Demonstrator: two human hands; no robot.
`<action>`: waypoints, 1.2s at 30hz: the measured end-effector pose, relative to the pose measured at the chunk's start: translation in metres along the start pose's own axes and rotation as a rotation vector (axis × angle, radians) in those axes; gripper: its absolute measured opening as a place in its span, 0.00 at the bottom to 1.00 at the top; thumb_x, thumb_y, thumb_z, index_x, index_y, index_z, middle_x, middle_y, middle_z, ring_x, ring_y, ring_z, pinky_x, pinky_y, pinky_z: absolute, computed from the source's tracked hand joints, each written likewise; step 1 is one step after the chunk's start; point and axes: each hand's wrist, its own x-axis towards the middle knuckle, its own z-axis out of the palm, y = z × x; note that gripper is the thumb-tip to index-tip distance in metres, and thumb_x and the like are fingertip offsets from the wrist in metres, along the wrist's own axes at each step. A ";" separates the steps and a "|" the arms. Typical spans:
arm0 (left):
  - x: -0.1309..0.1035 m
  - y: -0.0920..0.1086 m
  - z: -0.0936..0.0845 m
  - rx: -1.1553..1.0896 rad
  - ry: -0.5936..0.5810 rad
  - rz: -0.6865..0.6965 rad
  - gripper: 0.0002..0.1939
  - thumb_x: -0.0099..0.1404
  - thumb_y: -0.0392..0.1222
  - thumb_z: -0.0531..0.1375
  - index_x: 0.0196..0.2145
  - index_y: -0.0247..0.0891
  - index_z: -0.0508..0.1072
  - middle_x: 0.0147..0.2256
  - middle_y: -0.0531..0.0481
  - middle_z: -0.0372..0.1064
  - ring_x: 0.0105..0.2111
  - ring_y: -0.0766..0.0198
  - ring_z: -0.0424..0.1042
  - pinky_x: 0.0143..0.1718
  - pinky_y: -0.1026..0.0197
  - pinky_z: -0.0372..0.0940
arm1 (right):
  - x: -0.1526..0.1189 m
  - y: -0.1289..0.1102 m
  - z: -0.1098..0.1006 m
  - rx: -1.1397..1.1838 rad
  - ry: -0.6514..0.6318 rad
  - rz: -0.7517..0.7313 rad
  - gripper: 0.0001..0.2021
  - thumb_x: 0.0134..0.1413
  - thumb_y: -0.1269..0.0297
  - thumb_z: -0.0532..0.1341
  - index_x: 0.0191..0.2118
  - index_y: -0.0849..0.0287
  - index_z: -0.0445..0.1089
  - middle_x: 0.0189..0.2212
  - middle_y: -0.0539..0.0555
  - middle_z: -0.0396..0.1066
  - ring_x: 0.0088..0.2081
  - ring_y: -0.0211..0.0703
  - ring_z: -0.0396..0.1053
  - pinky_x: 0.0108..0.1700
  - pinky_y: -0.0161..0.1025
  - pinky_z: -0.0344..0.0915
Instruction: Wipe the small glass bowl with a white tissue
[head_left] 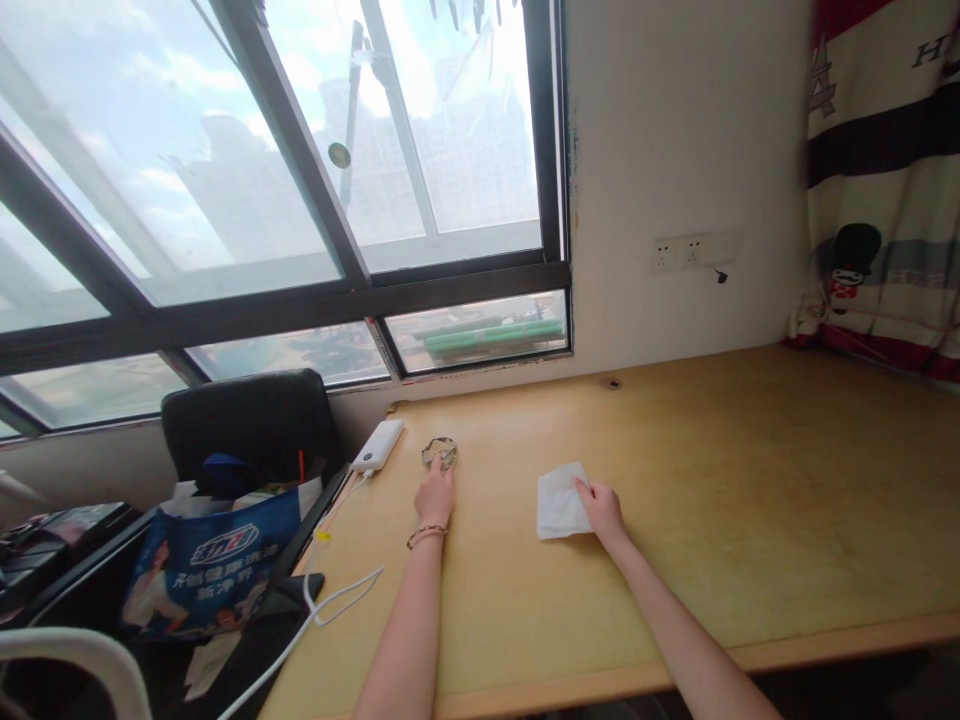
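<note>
My left hand [435,492] reaches to a small round glass-like dish [439,453] near the table's left back part, its fingertips on the dish's near side. A beaded bracelet circles that wrist. Whether the fingers grip the dish or only touch it is too small to tell. My right hand [602,508] pinches the right edge of a folded white tissue [562,502], thumb on top, over the middle of the wooden table [750,500].
A white power bank [379,446] with a white cable [330,610] lies at the table's left edge. Left of the table stand a black chair [247,420] and a blue bag [217,565]. Behind are a window, a wall socket [676,252] and a curtain [885,200].
</note>
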 end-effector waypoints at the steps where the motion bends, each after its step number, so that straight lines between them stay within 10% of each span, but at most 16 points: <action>1: 0.001 -0.002 0.003 0.028 0.005 0.011 0.23 0.58 0.49 0.50 0.50 0.41 0.60 0.32 0.38 0.69 0.30 0.50 0.68 0.29 0.58 0.55 | 0.000 -0.001 0.000 0.002 -0.001 -0.002 0.22 0.41 0.46 0.53 0.12 0.60 0.56 0.11 0.46 0.51 0.18 0.33 0.47 0.20 0.32 0.43; 9: -0.009 -0.006 0.003 -0.017 0.024 0.308 0.11 0.60 0.43 0.48 0.39 0.38 0.64 0.26 0.47 0.68 0.26 0.60 0.67 0.25 0.64 0.54 | 0.003 -0.003 -0.004 0.097 0.068 0.050 0.23 0.42 0.45 0.51 0.13 0.59 0.53 0.11 0.45 0.48 0.18 0.32 0.46 0.19 0.32 0.44; 16: -0.083 0.051 0.024 -0.332 -0.094 0.518 0.14 0.62 0.43 0.46 0.44 0.37 0.61 0.23 0.51 0.66 0.22 0.66 0.66 0.26 0.65 0.59 | 0.002 -0.009 -0.004 0.173 0.056 0.078 0.23 0.45 0.45 0.49 0.13 0.58 0.53 0.10 0.45 0.50 0.16 0.33 0.48 0.18 0.32 0.46; 24: -0.131 0.100 0.041 -0.112 -0.192 0.951 0.15 0.60 0.35 0.48 0.45 0.39 0.64 0.30 0.46 0.66 0.26 0.66 0.66 0.28 0.66 0.61 | 0.001 -0.017 -0.004 0.061 -0.087 -0.072 0.18 0.48 0.53 0.51 0.38 0.61 0.66 0.31 0.55 0.71 0.33 0.42 0.67 0.35 0.33 0.61; 30: -0.130 0.115 0.035 -0.596 -0.182 0.751 0.28 0.57 0.43 0.54 0.54 0.39 0.50 0.33 0.47 0.67 0.31 0.65 0.67 0.36 0.61 0.63 | 0.028 -0.012 -0.009 0.012 -0.112 -0.150 0.16 0.49 0.59 0.49 0.38 0.62 0.67 0.31 0.55 0.71 0.32 0.41 0.67 0.35 0.34 0.61; 36: -0.114 0.114 0.046 -0.993 -0.556 0.372 0.28 0.54 0.47 0.57 0.49 0.34 0.53 0.22 0.54 0.65 0.17 0.69 0.64 0.18 0.67 0.60 | 0.024 -0.015 -0.006 -0.121 -0.196 -0.208 0.16 0.49 0.59 0.49 0.35 0.62 0.70 0.26 0.55 0.72 0.28 0.41 0.67 0.32 0.33 0.61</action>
